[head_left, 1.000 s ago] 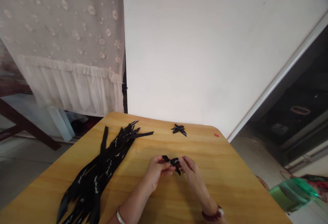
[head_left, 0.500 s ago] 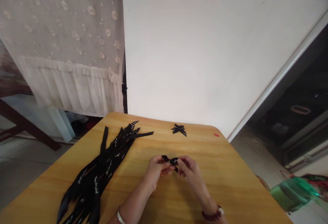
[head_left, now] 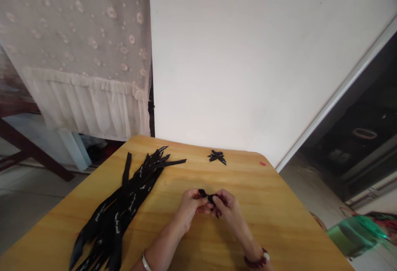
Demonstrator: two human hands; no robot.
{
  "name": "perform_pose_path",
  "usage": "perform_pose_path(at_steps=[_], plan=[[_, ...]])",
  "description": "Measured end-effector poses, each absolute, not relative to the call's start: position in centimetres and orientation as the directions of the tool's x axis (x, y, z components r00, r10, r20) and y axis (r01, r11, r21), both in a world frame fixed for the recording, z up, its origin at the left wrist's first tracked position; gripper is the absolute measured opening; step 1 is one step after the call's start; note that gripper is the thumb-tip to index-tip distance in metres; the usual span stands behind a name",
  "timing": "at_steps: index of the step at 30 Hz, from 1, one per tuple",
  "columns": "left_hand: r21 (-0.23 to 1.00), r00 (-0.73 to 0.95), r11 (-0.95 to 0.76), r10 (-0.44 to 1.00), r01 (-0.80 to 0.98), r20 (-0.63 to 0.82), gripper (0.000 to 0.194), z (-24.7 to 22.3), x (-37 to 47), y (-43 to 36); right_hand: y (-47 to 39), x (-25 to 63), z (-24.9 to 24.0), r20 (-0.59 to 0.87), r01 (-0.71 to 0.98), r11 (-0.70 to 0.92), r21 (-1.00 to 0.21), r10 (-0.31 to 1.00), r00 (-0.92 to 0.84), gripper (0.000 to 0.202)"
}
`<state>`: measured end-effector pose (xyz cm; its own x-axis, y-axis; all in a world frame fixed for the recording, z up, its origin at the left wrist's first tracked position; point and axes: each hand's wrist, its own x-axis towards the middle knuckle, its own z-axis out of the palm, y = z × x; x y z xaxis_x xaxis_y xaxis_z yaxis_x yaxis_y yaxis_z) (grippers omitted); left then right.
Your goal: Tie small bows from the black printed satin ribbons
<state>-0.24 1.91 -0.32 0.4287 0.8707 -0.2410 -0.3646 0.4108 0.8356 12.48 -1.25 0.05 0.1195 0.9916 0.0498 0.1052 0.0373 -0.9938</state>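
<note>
Between my two hands, above the wooden table [head_left: 186,250], is a short black ribbon [head_left: 202,192] being shaped into a bow. My left hand [head_left: 192,205] pinches its left part, with one loop standing up past the thumb. On the other side my right hand [head_left: 228,205] pinches near the middle, its fingertips close to the left ones. A ribbon end pokes out below the fingers; the knot itself is mostly covered. Farther back on the table lies a finished-looking black ribbon bow [head_left: 217,156] with pale lettering.
A long pile of black ribbon strips [head_left: 133,196] with white lettering spreads over the table's left side. A small red object [head_left: 262,164] lies by the far right corner. A white wall [head_left: 235,64] stands behind the table, and a green translucent bag [head_left: 355,234] is at the lower right.
My right fingers have moved slightly inward and down over the bow's middle, covering the right loop that showed before. My left hand keeps its pinch almost in place.
</note>
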Motion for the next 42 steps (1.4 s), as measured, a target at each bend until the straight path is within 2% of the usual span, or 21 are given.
perform_pose_path(at_steps=[5,15,24,28,33,38,42], plan=[[0.826,0.409,0.422,0.874,-0.373,-0.262,0.022,-0.3,-0.2,1.9,-1.3,12.4,-0.1,0.054,0.094,0.042,-0.995,0.99,0.128,0.026],[0.822,0.29,0.331,0.933,-0.464,-0.212,0.026,-1.2,0.7,2.0,-1.5,11.6,-0.6,0.127,0.13,0.11,-0.985,0.984,0.128,0.02],[0.816,0.252,0.325,0.941,-0.478,-0.227,0.025,-1.6,1.0,2.1,-1.4,11.5,-1.0,0.151,0.157,0.131,-0.979,0.98,0.128,0.021],[0.796,0.285,0.392,0.915,-0.461,-0.286,0.024,-1.2,0.8,2.2,-1.3,11.4,-0.6,0.122,0.114,0.105,-0.988,0.981,0.151,0.023],[0.762,0.438,0.501,0.841,-0.411,-0.317,0.027,-0.5,0.1,2.0,-1.0,12.0,-0.5,0.106,0.117,0.085,-0.99,0.976,0.188,0.023],[0.852,0.43,0.419,0.863,-0.314,-0.266,0.028,-0.5,-0.3,2.0,-1.1,12.7,0.2,0.057,0.144,0.031,-0.989,0.982,0.178,0.028],[0.884,0.4,0.37,0.884,-0.286,-0.241,0.026,-0.3,-0.2,1.9,-1.6,13.0,1.5,0.134,0.215,0.073,-0.974,0.95,0.283,0.033]])
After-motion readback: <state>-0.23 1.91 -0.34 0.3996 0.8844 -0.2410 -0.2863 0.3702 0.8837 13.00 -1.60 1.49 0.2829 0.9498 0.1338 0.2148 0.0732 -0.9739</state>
